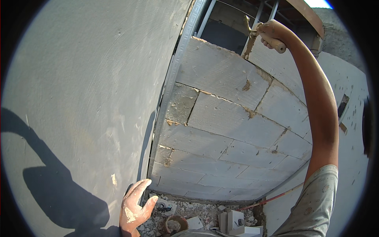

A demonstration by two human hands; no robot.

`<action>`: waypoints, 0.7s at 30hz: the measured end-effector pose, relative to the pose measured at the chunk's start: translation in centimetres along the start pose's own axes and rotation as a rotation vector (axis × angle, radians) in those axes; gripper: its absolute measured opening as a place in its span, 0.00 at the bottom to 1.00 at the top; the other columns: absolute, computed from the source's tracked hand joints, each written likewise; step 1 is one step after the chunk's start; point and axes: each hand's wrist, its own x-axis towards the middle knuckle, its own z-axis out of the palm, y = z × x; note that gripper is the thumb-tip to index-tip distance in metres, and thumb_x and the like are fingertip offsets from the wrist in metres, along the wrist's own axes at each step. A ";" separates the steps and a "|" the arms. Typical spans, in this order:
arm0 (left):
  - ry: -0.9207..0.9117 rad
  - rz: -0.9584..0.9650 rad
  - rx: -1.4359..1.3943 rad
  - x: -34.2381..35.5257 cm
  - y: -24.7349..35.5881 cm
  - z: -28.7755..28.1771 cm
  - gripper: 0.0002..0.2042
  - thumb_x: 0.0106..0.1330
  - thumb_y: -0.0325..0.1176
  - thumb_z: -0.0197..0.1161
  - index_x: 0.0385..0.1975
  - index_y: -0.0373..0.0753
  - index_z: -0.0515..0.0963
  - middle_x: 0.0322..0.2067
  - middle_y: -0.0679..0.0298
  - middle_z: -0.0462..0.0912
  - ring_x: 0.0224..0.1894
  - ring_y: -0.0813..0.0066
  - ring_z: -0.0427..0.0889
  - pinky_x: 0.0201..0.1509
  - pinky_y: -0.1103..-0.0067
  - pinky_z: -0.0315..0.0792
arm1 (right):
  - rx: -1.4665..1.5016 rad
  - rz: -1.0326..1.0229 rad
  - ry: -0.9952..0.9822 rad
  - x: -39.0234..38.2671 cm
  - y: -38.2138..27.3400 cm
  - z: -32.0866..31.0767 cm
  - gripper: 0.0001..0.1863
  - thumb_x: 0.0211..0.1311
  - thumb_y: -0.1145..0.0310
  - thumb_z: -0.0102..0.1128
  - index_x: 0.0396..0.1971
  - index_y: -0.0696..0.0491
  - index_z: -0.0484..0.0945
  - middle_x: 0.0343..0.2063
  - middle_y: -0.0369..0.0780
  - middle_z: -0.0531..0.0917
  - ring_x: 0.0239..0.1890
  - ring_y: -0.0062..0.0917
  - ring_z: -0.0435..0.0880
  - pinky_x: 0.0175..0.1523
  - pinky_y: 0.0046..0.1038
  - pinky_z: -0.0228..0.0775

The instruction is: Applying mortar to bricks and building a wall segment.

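At the upper right, my right hand (270,32) is raised with its fingers wrapped round the wooden handle of a trowel (279,47). The trowel's metal end, smeared with mortar, is close to the end of a top-course block (272,59), where brown mortar (249,48) clings. My left hand (136,207), dusted with pale plaster, is low by the edge of the smooth grey wall (90,87). Its thumb and fingers are apart and it holds nothing; whether it touches the wall is unclear. Ahead rises a wall of pale blocks (221,75) with uneven mortar joints.
A metal channel (173,75) runs up between the grey wall and the blocks. Rubble covers the ground below, with a bucket (176,224) and white block pieces (235,220). Metal studs (258,12) stand behind the opening above. A pale wall (355,158) is at right.
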 end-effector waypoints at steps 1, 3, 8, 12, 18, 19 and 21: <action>0.001 0.009 -0.004 0.1 0.2 0.1 0.22 0.56 0.33 0.66 0.49 0.30 0.74 0.49 0.47 0.76 0.52 0.53 0.76 0.56 0.69 0.68 | 0.181 -0.071 -0.011 1.5 2.3 0.5 0.16 0.63 0.63 0.53 0.34 0.64 0.73 0.22 0.46 0.78 0.18 0.26 0.80 0.16 0.24 0.72; 0.014 0.008 0.013 0.0 0.3 0.2 0.22 0.55 0.32 0.66 0.49 0.31 0.74 0.48 0.47 0.76 0.52 0.53 0.76 0.56 0.69 0.68 | 0.438 -0.085 0.033 1.1 4.7 3.1 0.16 0.63 0.62 0.55 0.34 0.64 0.74 0.22 0.45 0.78 0.19 0.28 0.80 0.17 0.25 0.73; 0.015 0.020 0.013 -0.1 -0.2 0.3 0.22 0.54 0.31 0.66 0.49 0.30 0.74 0.48 0.47 0.77 0.51 0.53 0.76 0.56 0.70 0.68 | 0.654 -0.044 0.156 0.5 7.2 7.5 0.16 0.62 0.63 0.56 0.37 0.63 0.75 0.22 0.42 0.78 0.18 0.23 0.77 0.18 0.23 0.71; 0.022 0.020 0.007 -0.2 0.0 0.1 0.22 0.54 0.31 0.66 0.49 0.30 0.74 0.48 0.47 0.77 0.51 0.54 0.76 0.56 0.71 0.68 | 0.674 0.083 0.162 0.8 7.2 7.5 0.16 0.63 0.63 0.55 0.37 0.63 0.75 0.23 0.42 0.79 0.18 0.23 0.78 0.18 0.23 0.71; 0.000 -0.002 0.003 0.0 0.1 0.0 0.21 0.55 0.32 0.66 0.49 0.30 0.74 0.48 0.47 0.77 0.51 0.53 0.76 0.56 0.70 0.68 | 0.568 0.069 0.100 -2.4 6.4 5.2 0.17 0.64 0.63 0.54 0.38 0.65 0.75 0.23 0.41 0.79 0.16 0.21 0.77 0.18 0.22 0.72; -0.004 -0.002 0.001 0.0 0.1 0.1 0.21 0.55 0.32 0.66 0.49 0.30 0.74 0.48 0.47 0.77 0.51 0.53 0.76 0.56 0.70 0.68 | 0.488 0.041 0.091 -3.6 7.0 4.1 0.18 0.64 0.62 0.54 0.39 0.64 0.76 0.23 0.41 0.79 0.16 0.20 0.76 0.18 0.21 0.72; -0.010 -0.004 0.010 0.1 0.1 0.1 0.21 0.56 0.33 0.66 0.49 0.30 0.74 0.48 0.47 0.77 0.51 0.53 0.76 0.56 0.70 0.68 | 0.450 -0.003 0.097 -6.0 8.0 3.3 0.18 0.64 0.60 0.54 0.39 0.63 0.77 0.22 0.39 0.78 0.16 0.17 0.76 0.17 0.18 0.71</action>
